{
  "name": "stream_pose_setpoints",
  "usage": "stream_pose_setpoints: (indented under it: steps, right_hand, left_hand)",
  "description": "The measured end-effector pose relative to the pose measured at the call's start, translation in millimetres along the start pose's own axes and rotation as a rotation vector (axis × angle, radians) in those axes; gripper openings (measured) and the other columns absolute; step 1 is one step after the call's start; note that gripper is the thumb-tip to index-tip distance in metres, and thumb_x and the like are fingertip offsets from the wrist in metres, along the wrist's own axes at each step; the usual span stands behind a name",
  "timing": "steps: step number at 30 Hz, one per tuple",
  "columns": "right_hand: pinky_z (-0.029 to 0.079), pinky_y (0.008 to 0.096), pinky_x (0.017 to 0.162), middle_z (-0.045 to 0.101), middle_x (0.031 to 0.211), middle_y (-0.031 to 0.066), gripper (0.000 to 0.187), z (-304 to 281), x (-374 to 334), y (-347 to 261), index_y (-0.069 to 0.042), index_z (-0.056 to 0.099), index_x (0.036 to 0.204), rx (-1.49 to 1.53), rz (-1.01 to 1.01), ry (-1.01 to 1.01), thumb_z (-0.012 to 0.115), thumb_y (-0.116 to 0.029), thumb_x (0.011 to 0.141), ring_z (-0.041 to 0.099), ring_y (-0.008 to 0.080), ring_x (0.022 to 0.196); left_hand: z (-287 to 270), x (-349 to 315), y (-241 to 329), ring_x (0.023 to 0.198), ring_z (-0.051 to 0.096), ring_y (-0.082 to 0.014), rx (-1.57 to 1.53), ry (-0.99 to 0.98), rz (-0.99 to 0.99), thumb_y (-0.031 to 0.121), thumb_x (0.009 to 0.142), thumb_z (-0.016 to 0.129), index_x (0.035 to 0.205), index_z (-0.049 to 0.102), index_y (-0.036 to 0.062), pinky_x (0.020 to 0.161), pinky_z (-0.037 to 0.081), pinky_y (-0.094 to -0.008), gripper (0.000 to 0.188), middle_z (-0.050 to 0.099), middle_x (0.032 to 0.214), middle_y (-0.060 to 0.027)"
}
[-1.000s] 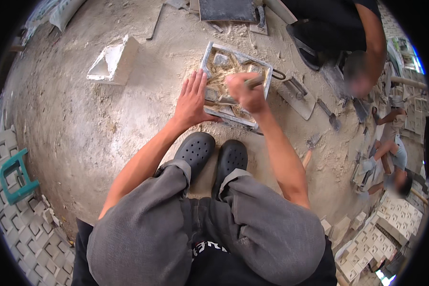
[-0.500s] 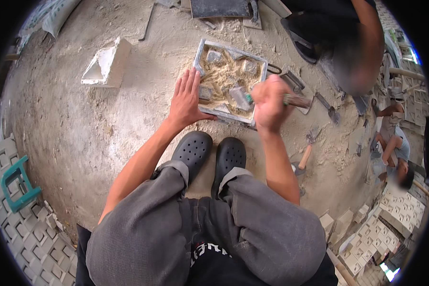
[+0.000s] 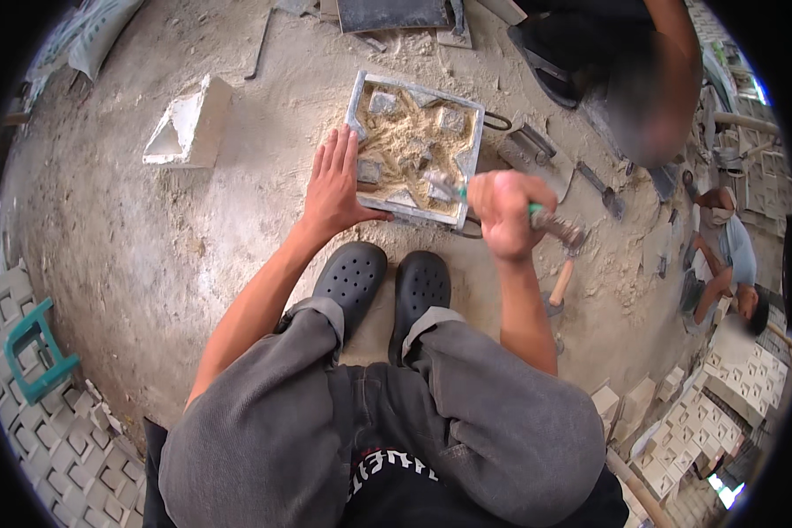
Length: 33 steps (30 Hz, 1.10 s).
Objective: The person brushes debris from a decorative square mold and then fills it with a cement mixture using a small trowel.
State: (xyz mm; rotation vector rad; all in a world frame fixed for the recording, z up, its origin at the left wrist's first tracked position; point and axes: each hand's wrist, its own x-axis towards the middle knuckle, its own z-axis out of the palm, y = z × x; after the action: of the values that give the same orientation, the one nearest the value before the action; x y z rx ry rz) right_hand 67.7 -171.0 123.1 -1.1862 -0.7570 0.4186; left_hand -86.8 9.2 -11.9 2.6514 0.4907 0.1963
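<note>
Grey trousers: the person's own bent knees fill the 6 o'clock part of the view, over two black clogs (image 3: 387,286) set side by side on the dusty concrete floor (image 3: 150,229).
Right hand: the right hand (image 3: 502,211), at about 2 o'clock from the clogs, is clenched in a fist around a green-handled tool (image 3: 466,195) whose tip points toward the mould's near right corner; its blade is too blurred to name.
Left hand: the left hand (image 3: 336,185), at 11 o'clock from the clogs, lies flat with fingers spread, pressed on the mould's near left edge.
Mould: a square metal mould (image 3: 361,110) sits on the floor at 12 o'clock, just beyond the clogs, filled with sandy mix and small grey blocks.
Change: a second ago the right hand was down inside the mould; now it is lifted clear to the right edge, while the left hand has stayed planted. I judge one stroke in the mix done and the mould held steady for more.
Farther off: a white triangular block (image 3: 185,128) lies at 10 o'clock, a wooden-handled hammer (image 3: 561,282) at 3 o'clock, another person (image 3: 625,53) crouches at 1 o'clock.
</note>
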Motion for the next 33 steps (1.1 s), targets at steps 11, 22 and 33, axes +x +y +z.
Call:
stream_pose_setpoints:
  steps: [11,22,33]
  right_hand:
    - [0.024,0.0311,0.041,0.039,0.048,0.0018,0.043,-43,-4,21,-0.005,0.039,0.056,0.279,0.106,0.088,0.051,-0.018,0.096,0.034,0.0092,0.043]
    - [0.027,0.0293,0.043,0.045,0.052,0.0006,0.041,-43,24,71,-0.003,0.042,0.060,-0.104,0.075,-0.194,0.050,-0.016,0.098,0.039,0.0092,0.045]
    - [0.025,0.0318,0.044,0.031,0.047,0.0011,0.043,-76,21,36,-0.011,0.030,0.056,0.320,0.036,0.132,0.044,-0.012,0.097,0.025,0.0104,0.042]
  left_hand:
    - [-2,-1,2,0.156,0.013,-0.0389,0.046,-0.036,-0.001,0.080,0.049,0.081,0.157,0.018,-0.0073,0.126,0.011,-0.0531,0.152,0.018,0.165,-0.0252]
    - [-1,57,42,0.155,0.019,-0.0353,0.099,0.013,0.213,0.098,0.061,0.055,0.154,0.030,-0.0082,0.126,0.011,-0.0492,0.143,0.026,0.163,-0.0253]
    - [10,63,33,0.157,0.013,-0.0284,0.422,-0.231,0.220,0.092,0.085,0.022,0.159,0.020,-0.0029,0.128,0.005,-0.0436,0.120,0.019,0.168,-0.0185]
